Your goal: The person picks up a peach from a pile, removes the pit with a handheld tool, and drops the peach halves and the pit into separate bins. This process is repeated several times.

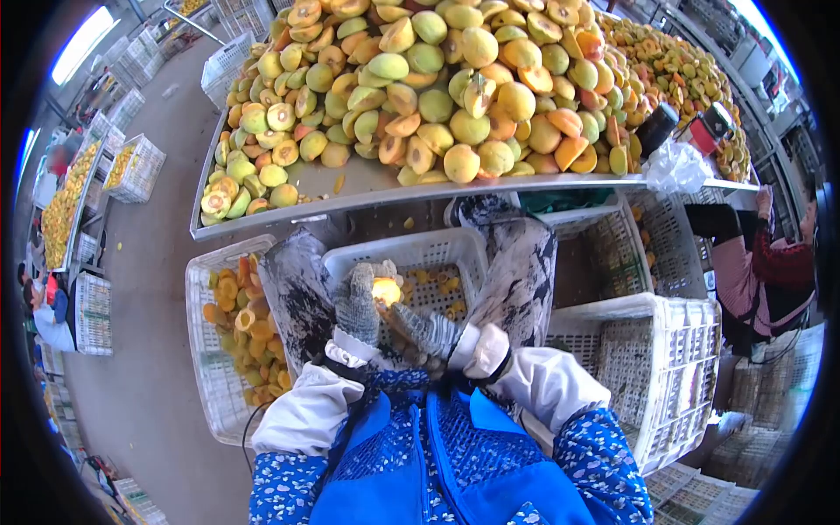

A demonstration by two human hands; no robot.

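In the head view, my left hand (355, 302), in a grey knitted glove, has its fingers curled around a bright yellow peach piece (386, 291). My right hand (424, 330), gloved the same way, is closed right beside the piece, its fingertips close to or touching it. Whatever it grips, if anything, is hidden. Both hands are between my knees, over the near side of a white plastic crate (479, 249) with small orange-yellow pieces (430, 287) in its bottom.
Halved peaches (472, 122) are heaped on a metal table (367, 181) ahead. A crate of peach pieces (249, 328) stands to my left, another white crate (674, 376) to my right. A plastic bag (678, 168) and dark-capped bottles lie at the table's right. A co-worker (761, 271) sits far right.
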